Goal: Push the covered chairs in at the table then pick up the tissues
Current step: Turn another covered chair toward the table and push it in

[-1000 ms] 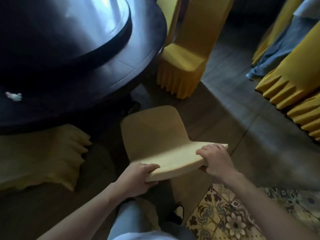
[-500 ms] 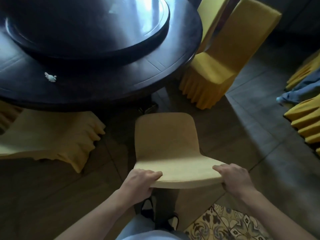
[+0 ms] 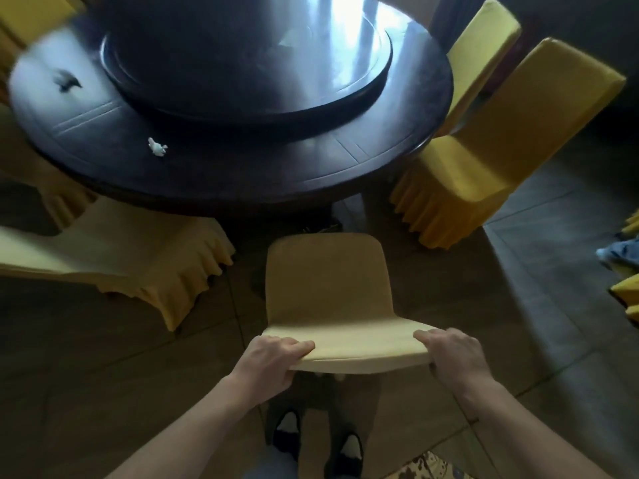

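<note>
Your left hand (image 3: 273, 363) and right hand (image 3: 453, 357) both clamp the covered chair (image 3: 328, 288) backrest top — seat just short of the table (image 3: 242, 174) rim. Tissue (image 3: 157, 147) sits on the table's near side. Risk: the loose cover slipping under your grip, skewing the push.
</note>
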